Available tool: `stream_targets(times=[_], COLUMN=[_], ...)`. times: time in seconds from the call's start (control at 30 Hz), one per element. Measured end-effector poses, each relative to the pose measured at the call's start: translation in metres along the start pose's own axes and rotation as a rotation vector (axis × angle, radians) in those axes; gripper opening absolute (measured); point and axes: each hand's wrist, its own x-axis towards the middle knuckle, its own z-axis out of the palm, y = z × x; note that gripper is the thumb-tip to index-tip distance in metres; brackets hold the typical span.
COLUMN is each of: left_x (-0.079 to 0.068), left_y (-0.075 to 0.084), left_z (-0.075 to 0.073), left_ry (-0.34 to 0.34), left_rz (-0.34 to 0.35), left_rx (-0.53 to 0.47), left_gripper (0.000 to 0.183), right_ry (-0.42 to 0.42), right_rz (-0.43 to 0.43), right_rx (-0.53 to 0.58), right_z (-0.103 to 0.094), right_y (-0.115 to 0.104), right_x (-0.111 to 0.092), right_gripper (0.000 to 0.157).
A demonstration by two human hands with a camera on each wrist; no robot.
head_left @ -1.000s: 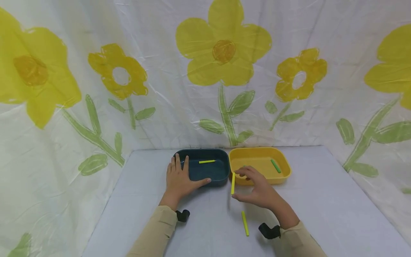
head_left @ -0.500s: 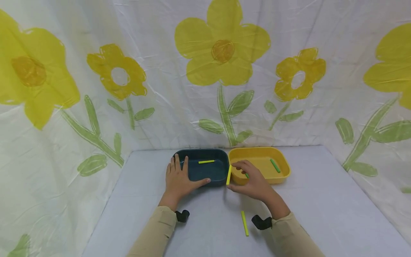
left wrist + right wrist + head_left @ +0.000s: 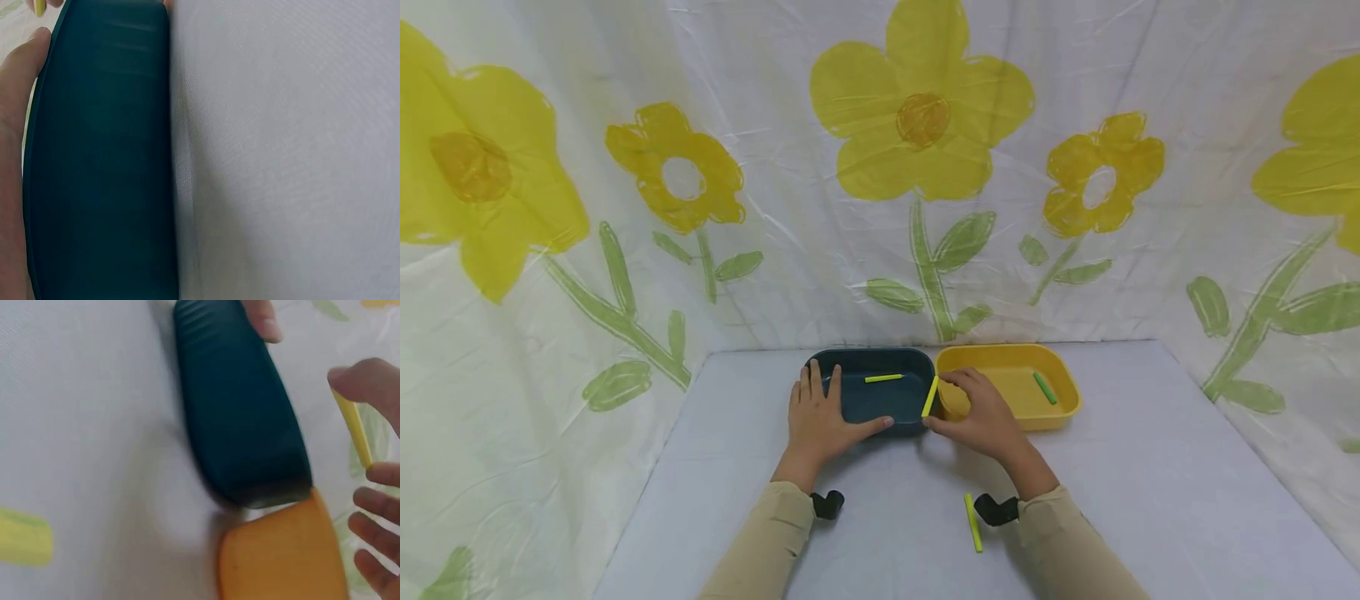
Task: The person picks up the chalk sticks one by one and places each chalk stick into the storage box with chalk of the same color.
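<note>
My right hand (image 3: 983,415) pinches a stick of yellow chalk (image 3: 930,397) endwise between thumb and fingertip, over the neighbouring ends of the two trays. In the right wrist view the held chalk (image 3: 355,431) appears above the rims, the other fingers loosely bent. My left hand (image 3: 820,422) rests spread on the left end of the dark blue tray (image 3: 871,427), its thumb along the front rim and its fingers straight. A second yellow chalk (image 3: 883,378) lies inside that tray. The left wrist view shows the tray's front wall (image 3: 103,162) with the thumb at its rim.
A yellow tray (image 3: 1051,422) stands against the blue one's right end, with a green chalk (image 3: 1045,388) inside. Another yellow chalk (image 3: 973,523) lies on the white-covered table (image 3: 1150,483), near my right wrist. A flowered curtain (image 3: 820,275) hangs behind the trays.
My right hand has moved left and away from me with the yellow chalk, from in front of the yellow tray to the blue tray's right end. The left hand has stayed put.
</note>
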Motion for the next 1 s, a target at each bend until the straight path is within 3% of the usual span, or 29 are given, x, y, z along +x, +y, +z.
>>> stream_targets(times=[0.3,0.57,1.0], left_x=[0.0,0.001,0.0], left_y=[0.0,0.001,-0.001], left_z=[0.001,0.0,0.0], left_ry=[-0.002,0.035,0.028], left_rz=[0.009,0.019,0.014], left_rx=[-0.006,-0.021,-0.014], left_gripper=[0.137,0.137,0.136], right_ry=[0.075,0.057,0.04], right_rz=[0.02,0.039,0.047], right_rx=[-0.093,-0.123,-0.139], right_z=[0.016,0.017,0.024], right_y=[0.003,0.002,0.004], right_x=[0.003,0.007,0.008], right_gripper=[0.077,0.076,0.077])
